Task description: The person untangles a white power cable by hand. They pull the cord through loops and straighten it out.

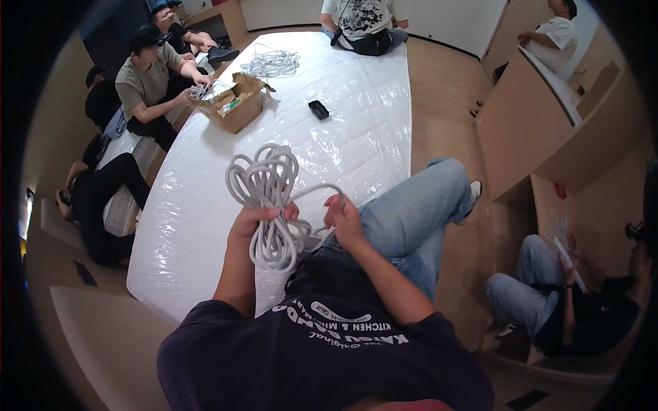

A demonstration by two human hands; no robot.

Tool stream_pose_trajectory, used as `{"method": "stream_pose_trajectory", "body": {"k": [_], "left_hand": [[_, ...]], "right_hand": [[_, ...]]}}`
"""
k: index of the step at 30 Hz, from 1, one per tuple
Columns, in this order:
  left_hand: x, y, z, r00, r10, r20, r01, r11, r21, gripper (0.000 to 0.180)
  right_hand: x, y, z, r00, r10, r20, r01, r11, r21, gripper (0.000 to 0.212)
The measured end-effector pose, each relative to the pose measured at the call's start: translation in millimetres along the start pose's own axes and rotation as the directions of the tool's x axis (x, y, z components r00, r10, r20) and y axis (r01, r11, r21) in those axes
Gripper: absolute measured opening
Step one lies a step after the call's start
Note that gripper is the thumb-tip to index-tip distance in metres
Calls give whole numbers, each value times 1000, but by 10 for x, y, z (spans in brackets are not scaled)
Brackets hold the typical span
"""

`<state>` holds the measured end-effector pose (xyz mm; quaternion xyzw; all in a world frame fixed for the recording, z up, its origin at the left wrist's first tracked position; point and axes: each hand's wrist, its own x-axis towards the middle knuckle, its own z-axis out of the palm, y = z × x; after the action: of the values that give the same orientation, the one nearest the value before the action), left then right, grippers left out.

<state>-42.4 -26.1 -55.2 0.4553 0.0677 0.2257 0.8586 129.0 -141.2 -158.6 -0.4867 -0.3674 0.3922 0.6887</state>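
Note:
A coiled light grey cable (269,179) is bunched at its middle in my left hand (255,220), whose fingers wrap round it. Loops of it fan out above the fist and hang below it. From the bundle a single strand runs across to my right hand (346,222), which is closed on it with thumb and fingers. The bundle is held over my lap and the mattress edge. Where the strand's end lies, I cannot tell.
I sit on a plastic-wrapped white mattress (185,205). On it lie a brown paper bag (236,113), a small black tray (319,109) and another coiled cable (274,64). Several people sit around it. Wooden cabinets (528,113) stand to the right.

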Motion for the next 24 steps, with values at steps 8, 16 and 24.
{"method": "stream_pose_trajectory", "body": {"k": [8,16,24], "left_hand": [[136,37,-273,912,152,-381,164,717,678,28],[108,-214,36,944,176,-280,169,471,866,37],[142,-207,199,994,-24,-108,109,376,920,52]], "right_hand": [[-24,-123,-45,994,-83,-72,100,954,283,26],[-22,-127,-63,995,-97,33,95,993,71,28],[-85,2,-93,988,123,96,-135,983,124,25]]}}
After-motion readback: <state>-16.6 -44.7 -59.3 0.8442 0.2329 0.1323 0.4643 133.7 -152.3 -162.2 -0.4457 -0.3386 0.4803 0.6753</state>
